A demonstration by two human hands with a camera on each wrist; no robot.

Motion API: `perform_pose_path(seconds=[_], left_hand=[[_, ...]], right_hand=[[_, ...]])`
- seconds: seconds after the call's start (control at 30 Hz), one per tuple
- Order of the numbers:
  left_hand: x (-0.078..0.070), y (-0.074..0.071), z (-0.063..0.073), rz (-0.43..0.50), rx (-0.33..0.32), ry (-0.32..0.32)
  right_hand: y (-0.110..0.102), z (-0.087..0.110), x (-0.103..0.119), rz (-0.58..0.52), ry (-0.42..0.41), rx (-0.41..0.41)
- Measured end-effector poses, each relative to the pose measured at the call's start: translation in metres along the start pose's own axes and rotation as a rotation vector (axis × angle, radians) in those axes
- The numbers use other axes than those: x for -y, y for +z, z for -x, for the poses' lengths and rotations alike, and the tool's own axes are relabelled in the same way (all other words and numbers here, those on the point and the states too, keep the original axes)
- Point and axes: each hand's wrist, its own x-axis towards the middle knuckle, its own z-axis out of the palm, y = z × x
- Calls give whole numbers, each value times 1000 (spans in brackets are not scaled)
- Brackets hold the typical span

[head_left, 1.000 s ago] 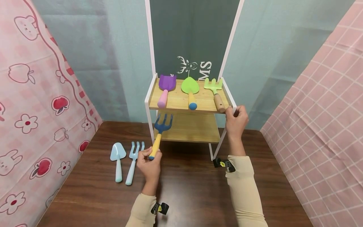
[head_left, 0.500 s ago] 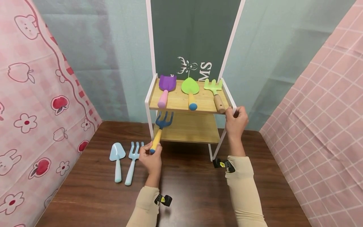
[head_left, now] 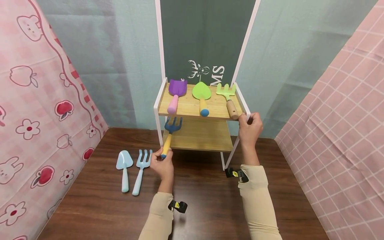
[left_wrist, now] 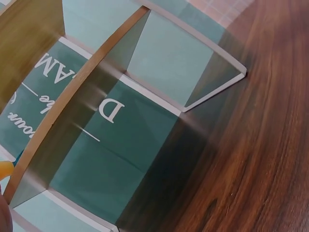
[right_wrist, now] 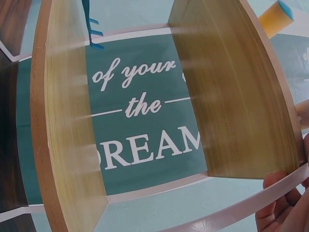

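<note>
**Left hand held blue-tined garden fork at the rack's lower shelf**

The left hand point(head_left: 162, 164) pinched the yellow handle of the three-pronged garden fork point(head_left: 168, 138) near its blue end, between thumb and fingers. The prongs pointed away from the person, in the gap between the lower shelf point(head_left: 204, 135) and the upper shelf point(head_left: 189, 106), toward the left side; whether they touched the lower board could not be told.

The right hand point(head_left: 250, 128) gripped the front right corner of the rack's white frame point(head_left: 243, 100), at the height of the upper board. Just beside its thumb lay the wooden handle end of a light green rake point(head_left: 227, 93). Left of that rake lay a leaf-shaped green trowel point(head_left: 201, 91), then a purple shovel point(head_left: 177, 88) with a pink handle.

On the dark wood-grain table point(head_left: 204, 206), left of the rack, a pale blue trowel point(head_left: 124, 161) and a pale blue fork point(head_left: 139, 175) lay side by side.
</note>
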Motion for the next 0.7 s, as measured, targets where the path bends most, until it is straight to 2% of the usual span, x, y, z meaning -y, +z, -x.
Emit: perform_pose_path(seconds=[0.17,0.33,0.7], left_hand=[[6,3,-1,4,-16,-15],[6,6,-1,-45,-26,-22],[2,10,-1,-115,-53,8]], right_hand=[[0,0,-1,-2,-2,3],[-1,-1,-1,-7,-4,-4],[0,0,-1,8,8,-1]])
